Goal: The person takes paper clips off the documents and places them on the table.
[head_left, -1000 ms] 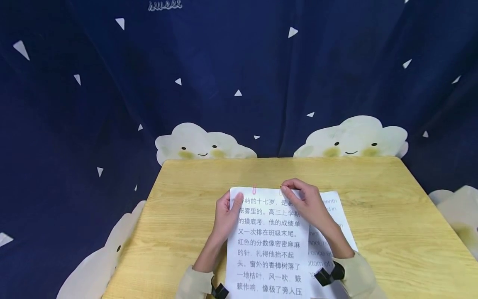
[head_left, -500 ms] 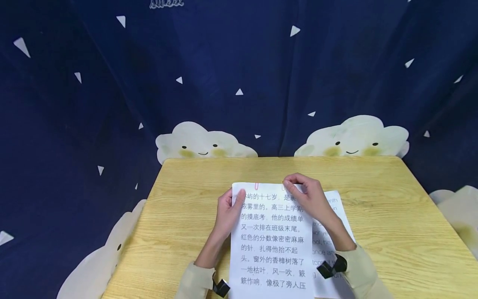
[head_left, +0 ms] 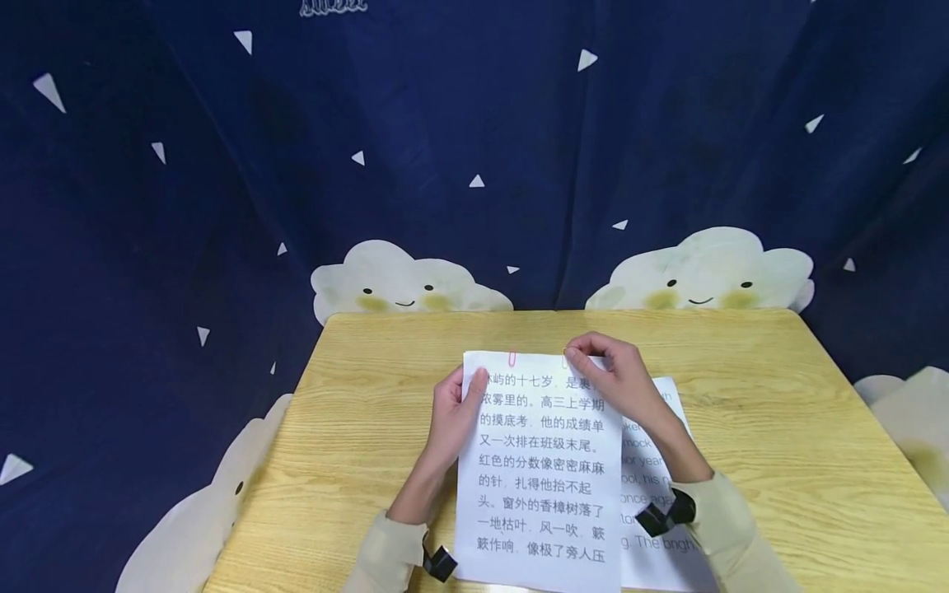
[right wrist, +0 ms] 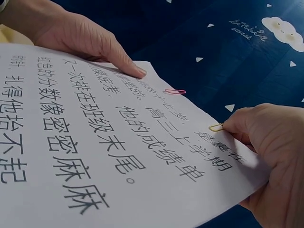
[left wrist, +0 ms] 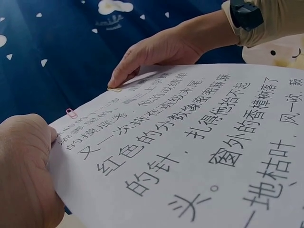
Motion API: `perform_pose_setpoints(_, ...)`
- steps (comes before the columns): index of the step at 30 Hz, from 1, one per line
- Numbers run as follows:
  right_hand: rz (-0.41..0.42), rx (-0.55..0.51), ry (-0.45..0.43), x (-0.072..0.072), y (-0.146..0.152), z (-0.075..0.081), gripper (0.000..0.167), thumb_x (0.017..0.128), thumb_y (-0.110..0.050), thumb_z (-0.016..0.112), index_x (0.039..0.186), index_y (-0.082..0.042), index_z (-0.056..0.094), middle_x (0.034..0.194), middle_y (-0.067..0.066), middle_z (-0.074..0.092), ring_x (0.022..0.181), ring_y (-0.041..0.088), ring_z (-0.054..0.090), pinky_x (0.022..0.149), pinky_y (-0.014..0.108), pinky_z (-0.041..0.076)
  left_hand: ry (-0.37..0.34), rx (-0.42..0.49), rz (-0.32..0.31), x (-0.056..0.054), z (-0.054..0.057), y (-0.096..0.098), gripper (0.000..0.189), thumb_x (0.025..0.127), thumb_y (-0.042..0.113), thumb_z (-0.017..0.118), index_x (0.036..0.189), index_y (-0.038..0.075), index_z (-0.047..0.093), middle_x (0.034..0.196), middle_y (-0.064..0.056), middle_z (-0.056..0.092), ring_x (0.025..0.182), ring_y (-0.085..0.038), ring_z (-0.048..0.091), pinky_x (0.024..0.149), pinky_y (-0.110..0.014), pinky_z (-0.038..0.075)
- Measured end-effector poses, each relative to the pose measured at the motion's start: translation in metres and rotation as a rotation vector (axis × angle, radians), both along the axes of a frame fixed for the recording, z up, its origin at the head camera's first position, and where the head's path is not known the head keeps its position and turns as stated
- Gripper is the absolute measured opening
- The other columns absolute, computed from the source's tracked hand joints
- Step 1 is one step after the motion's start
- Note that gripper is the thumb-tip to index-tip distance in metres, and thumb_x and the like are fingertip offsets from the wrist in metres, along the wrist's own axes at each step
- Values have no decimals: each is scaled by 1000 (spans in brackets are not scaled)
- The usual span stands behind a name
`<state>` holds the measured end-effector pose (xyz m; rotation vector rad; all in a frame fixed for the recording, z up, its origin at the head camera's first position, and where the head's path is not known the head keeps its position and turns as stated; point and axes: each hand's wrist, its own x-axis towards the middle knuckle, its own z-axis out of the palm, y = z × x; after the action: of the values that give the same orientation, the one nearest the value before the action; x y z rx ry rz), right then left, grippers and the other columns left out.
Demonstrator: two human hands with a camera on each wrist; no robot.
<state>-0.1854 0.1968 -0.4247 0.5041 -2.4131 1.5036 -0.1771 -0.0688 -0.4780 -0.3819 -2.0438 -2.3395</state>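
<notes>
A white sheet of paper (head_left: pixel 541 486) with large printed Chinese characters is held up, tilted, by both hands. My left hand (head_left: pixel 452 416) grips its upper left edge, thumb on the printed face and the other fingers behind. A pink paper clip (head_left: pixel 512 359) sits on the top edge. Farther right on that edge is a yellow paper clip (right wrist: pixel 216 127), its end pinched between thumb and finger of my right hand (head_left: pixel 619 379). The right hand's lower fingers are partly hidden behind the paper's corner.
Another sheet with English print (head_left: pixel 652 568) lies on the wooden table (head_left: pixel 371 395), partly covered by the held sheet and right forearm. Behind the table hangs a dark blue curtain (head_left: pixel 445 99) with white triangles and clouds.
Both hands and the clipped paper have moved up and slightly right in the head view. More of the English sheet's lower part shows. The right fingers stay at the yellow paper clip.
</notes>
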Motion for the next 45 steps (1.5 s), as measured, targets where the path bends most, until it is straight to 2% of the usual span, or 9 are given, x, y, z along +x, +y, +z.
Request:
perform_pose_setpoints(6, -10, -29, -12, -1, 0, -1, 15, 103, -12, 68, 104, 1, 74, 91, 9, 72, 84, 14, 60, 79, 18, 45, 10, -1, 11, 0, 0, 1, 35, 109, 32, 58, 122, 1, 70, 87, -21, 76, 61, -23, 74, 51, -34, 59)
perform_pose_setpoints(15, -9, -61, -6, -3, 1, -2, 11, 102, -11, 69, 102, -2, 75, 90, 10, 72, 82, 13, 60, 77, 17, 46, 20, -12, 16, -1, 1, 2, 36, 108, 37, 59, 122, 6, 71, 88, -19, 77, 61, -24, 74, 50, -32, 58)
perform_pose_setpoints(24, -17, -105, -12, -3, 1, -5, 11, 102, -11, 69, 101, -2, 75, 90, 11, 71, 81, 12, 60, 76, 17, 47, 28, 2, 4, -3, 3, 4, 35, 109, 34, 58, 122, 4, 70, 88, -22, 76, 61, -22, 74, 50, -33, 59)
perform_pose_setpoints(45, -8, -143, -46, -4, 2, -9, 13, 103, -13, 69, 102, -1, 75, 92, 14, 70, 82, 12, 60, 75, 17, 47, 51, 4, 10, -3, -1, 3, 33, 109, 31, 58, 120, 2, 70, 89, -24, 76, 62, -22, 74, 51, -34, 59)
